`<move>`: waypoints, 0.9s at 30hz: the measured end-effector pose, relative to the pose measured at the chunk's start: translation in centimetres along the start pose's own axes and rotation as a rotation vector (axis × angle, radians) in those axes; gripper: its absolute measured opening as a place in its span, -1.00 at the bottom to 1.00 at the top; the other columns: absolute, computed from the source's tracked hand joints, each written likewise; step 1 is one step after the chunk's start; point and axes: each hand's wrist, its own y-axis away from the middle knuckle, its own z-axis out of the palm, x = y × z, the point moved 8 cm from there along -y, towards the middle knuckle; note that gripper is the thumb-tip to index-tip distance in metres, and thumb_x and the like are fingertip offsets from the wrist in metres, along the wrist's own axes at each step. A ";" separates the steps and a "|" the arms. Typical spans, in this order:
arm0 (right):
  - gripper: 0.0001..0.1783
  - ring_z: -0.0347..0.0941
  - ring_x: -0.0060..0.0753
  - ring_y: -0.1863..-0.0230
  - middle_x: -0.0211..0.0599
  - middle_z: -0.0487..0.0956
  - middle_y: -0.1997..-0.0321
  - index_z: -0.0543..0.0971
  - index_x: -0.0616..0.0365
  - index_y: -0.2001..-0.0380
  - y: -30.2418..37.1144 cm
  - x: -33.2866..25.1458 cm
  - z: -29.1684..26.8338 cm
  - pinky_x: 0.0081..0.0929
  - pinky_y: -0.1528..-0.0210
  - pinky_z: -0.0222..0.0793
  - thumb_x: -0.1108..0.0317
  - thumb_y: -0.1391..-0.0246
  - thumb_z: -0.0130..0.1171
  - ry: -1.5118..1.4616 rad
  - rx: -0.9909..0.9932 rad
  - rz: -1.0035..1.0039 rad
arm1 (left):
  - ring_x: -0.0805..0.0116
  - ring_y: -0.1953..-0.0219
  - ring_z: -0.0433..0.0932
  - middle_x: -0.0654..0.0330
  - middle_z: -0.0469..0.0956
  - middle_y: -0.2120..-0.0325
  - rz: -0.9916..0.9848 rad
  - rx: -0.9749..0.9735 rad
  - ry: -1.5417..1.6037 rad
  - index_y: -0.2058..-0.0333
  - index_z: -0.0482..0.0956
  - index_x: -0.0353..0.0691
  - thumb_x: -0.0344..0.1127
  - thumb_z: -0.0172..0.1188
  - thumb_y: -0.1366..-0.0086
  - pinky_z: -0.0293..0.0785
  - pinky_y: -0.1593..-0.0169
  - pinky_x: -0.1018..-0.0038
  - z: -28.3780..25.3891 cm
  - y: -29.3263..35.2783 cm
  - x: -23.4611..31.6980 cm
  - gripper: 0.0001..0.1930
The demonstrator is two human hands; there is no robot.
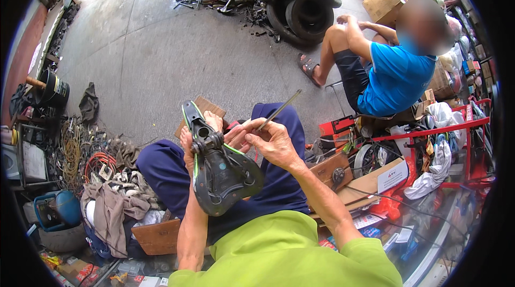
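Showing its underside, a black saddle [225, 177] with green edging is held along its left side by the left hand [188, 154], which is partly hidden behind it. Just right of the saddle, a thin rod [283, 106] is pinched between thumb and fingers of the right hand [272, 141]; whether the saddle is touched by that hand cannot be told. Beyond the saddle, a flat brown piece [212, 106] is seen.

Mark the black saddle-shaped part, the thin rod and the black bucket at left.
Black saddle-shaped part [225, 180]: head view, on its broad lower end.
Thin rod [281, 108]: head view, middle of its exposed length.
Black bucket [60, 92]: head view, outer wall.
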 end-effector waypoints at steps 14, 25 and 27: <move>-0.86 0.59 -0.57 0.27 -0.33 0.65 0.32 0.58 0.32 0.19 -6.0 -9.5 -0.4 -0.57 0.18 0.54 0.55 -0.18 0.25 0.148 -0.051 -0.100 | -0.23 -0.49 -0.14 -0.29 -0.05 -0.43 0.092 -0.180 -0.015 0.03 0.52 -0.25 0.48 0.12 -0.20 0.01 -0.40 -0.31 2.9 -5.4 3.7 -0.20; -0.88 0.68 -0.44 0.26 -0.22 0.70 0.33 0.62 0.29 0.20 -11.4 -16.0 -5.7 -0.54 0.19 0.63 0.55 -0.17 0.27 0.462 0.051 -0.416 | -0.15 -0.52 -0.25 -0.24 -0.19 -0.46 -0.055 0.133 -0.049 -0.05 0.46 -0.25 0.48 0.06 -0.23 0.09 -0.37 -0.33 -4.3 -3.4 1.1 -0.17; -0.83 0.67 -0.41 0.18 -0.17 0.70 0.24 0.61 0.33 0.15 -10.5 -10.8 -6.0 -0.47 0.05 0.62 0.63 -0.17 0.24 0.247 0.057 -0.240 | -0.17 -0.51 -0.21 -0.27 -0.15 -0.45 -0.073 0.114 -0.072 -0.03 0.46 -0.27 0.47 0.07 -0.24 0.13 -0.36 -0.33 -3.4 -4.6 2.1 -0.19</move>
